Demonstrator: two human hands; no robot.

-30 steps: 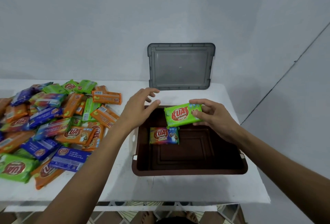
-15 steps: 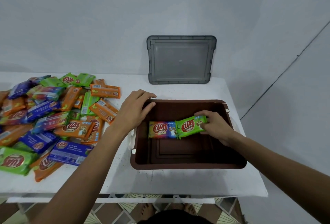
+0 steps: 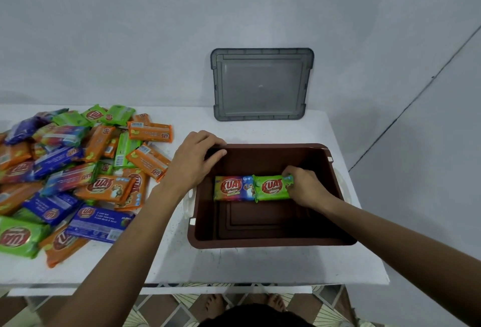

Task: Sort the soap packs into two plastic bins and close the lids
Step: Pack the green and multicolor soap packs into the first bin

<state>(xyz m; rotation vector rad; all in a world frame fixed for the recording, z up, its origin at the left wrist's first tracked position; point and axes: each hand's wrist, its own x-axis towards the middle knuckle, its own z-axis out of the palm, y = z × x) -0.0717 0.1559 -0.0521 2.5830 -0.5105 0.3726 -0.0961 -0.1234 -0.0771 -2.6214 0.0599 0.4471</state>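
Right hand (image 3: 303,189) pinching green soap pack (image 3: 270,187) on floor of brown bin (image 3: 260,244), touching rainbow pack (image 3: 233,188), left hand (image 3: 194,161) curled over bin's far-left rim corner, loose pile of packs (image 3: 73,170) on table (image 3: 234,264), grey lid (image 3: 261,84) against wall.

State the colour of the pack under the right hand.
The soap pack is green with a red logo; head view.

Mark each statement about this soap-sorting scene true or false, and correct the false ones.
1. Two soap packs lie inside the brown bin. True.
2. The grey lid covers the bin. False: it leans against the wall behind it.
3. The right hand holds the green pack. True.
4. The left hand holds an orange pack. False: it holds the bin's rim.
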